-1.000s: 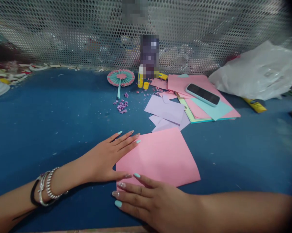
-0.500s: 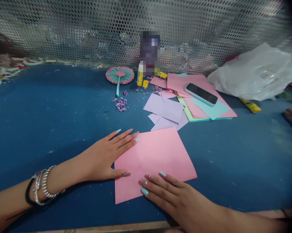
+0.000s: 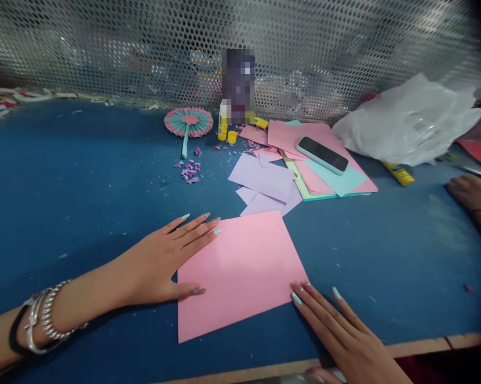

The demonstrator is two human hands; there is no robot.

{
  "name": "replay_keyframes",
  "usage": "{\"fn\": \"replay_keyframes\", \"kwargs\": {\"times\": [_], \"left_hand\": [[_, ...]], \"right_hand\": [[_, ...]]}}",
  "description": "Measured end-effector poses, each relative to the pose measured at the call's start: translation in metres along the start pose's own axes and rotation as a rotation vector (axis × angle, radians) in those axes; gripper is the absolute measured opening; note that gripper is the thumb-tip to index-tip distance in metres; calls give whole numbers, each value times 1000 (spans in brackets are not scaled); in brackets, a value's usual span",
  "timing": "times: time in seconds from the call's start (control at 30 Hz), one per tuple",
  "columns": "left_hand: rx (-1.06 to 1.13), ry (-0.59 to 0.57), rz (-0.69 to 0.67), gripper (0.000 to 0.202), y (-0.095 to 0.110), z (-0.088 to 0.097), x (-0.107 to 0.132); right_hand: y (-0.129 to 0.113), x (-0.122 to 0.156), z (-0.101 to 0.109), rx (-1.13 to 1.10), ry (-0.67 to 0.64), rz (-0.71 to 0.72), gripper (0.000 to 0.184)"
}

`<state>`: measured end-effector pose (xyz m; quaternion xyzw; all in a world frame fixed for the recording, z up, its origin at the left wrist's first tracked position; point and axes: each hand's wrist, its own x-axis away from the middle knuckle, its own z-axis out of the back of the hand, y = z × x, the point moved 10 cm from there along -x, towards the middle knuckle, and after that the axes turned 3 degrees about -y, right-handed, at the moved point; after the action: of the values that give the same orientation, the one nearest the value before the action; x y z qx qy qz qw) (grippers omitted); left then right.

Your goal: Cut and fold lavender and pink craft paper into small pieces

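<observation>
A sheet of pink paper (image 3: 244, 266) lies on the blue table (image 3: 104, 186) in front of me. My left hand (image 3: 160, 261) rests flat across its left edge, fingers spread and thumb on the paper. With fingers stretched out, my right hand (image 3: 340, 325) touches the sheet's lower right corner with its fingertips. Just beyond the sheet are several pieces of lilac paper (image 3: 262, 178). Farther back lies a pleated turquoise and pink paper fan (image 3: 188, 122) on a turquoise stick, with purple paper scraps (image 3: 190, 170) below it.
A glue stick (image 3: 223, 125) stands by its yellow cap (image 3: 232, 137). On the right, a phone (image 3: 322, 154) lies on stacked coloured paper (image 3: 364, 184), near a white plastic bag (image 3: 408, 125) and a yellow tube (image 3: 398, 173). Another person's hand (image 3: 470, 192) rests at far right. Perforated metal (image 3: 144, 53) borders the back.
My right hand has slid rightward over the pink paper to its lower right corner. My left hand keeps its place on the sheet. The whole view has shifted slightly.
</observation>
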<state>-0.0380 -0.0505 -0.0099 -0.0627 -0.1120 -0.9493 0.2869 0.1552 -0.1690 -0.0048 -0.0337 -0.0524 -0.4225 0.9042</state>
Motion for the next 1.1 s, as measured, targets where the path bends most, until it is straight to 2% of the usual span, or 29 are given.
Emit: {"fn": "replay_keyframes", "kwargs": {"times": [0.1,0.17,0.23,0.27,0.33,0.4,0.47,0.53,0.73,0.9,1.0,1.1], "left_hand": [[0,-2,3,77,0,0,0],[1,-6,6,77,0,0,0],[3,-9,5,77,1,0,0],[4,-9,4,77,1,0,0],[5,-8,5,77,2,0,0],[7,-2,8,76,2,0,-1],[15,7,10,76,1,1,-1],[28,15,6,76,1,1,-1],[25,5,3,78,1,-1,1],[8,-14,11,77,0,-1,0],[6,-10,12,77,0,-1,-1],[0,-4,10,77,0,-1,-1]], "right_hand": [[8,-1,5,-7,30,-68,74],[1,-12,15,-34,75,-29,74],[-23,-31,26,-44,130,139,67],[-43,-39,35,-22,188,283,59],[-68,-62,40,-12,200,402,46],[-99,-78,39,3,162,602,43],[-115,-90,40,6,155,700,44],[-121,-95,40,-9,135,765,45],[-104,-93,42,-213,-40,790,44],[-77,-90,43,-385,-186,644,43],[-56,-80,42,-413,-192,532,44],[-37,-63,40,-348,-148,451,46]]}}
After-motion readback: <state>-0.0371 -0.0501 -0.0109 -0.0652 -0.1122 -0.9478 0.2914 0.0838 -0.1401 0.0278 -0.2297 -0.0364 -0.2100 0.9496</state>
